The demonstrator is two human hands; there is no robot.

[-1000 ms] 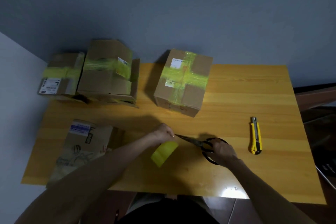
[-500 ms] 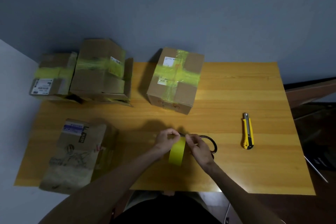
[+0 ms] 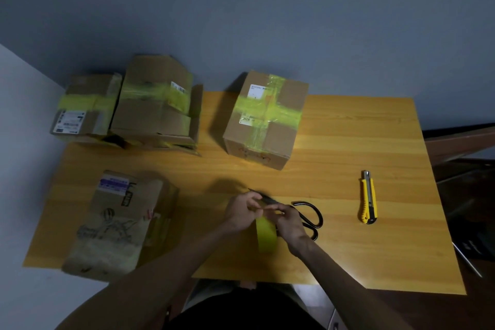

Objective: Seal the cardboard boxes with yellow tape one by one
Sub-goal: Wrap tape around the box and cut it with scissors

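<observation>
Cardboard boxes (image 3: 263, 118): three at far side of table (image 3: 348, 142) wear yellow tape; fourth box (image 3: 117, 222), near left, shows none, so likely left to seal. Tape strip (image 3: 265, 236) at near centre, long axis running toward person, free end pointing at near edge. Left hand (image 3: 238, 211) and right hand (image 3: 288, 220) pinch its far end.

The left hand (image 3: 241, 212) and the right hand (image 3: 290, 224) meet over the near middle of the wooden table (image 3: 348, 142). Both pinch the upper end of a strip of yellow tape (image 3: 265, 237), which hangs down between them. Black scissors (image 3: 312, 215) lie just behind the hands, probably untouched, but the fingers hide part of the blades. A yellow utility knife (image 3: 368, 197) lies well to the right. At the near left stands a printed cardboard box (image 3: 117, 220). At the far side stand a cross-taped box (image 3: 265, 118), a bigger banded box (image 3: 158, 102) and a small banded box (image 3: 85, 107).
</observation>
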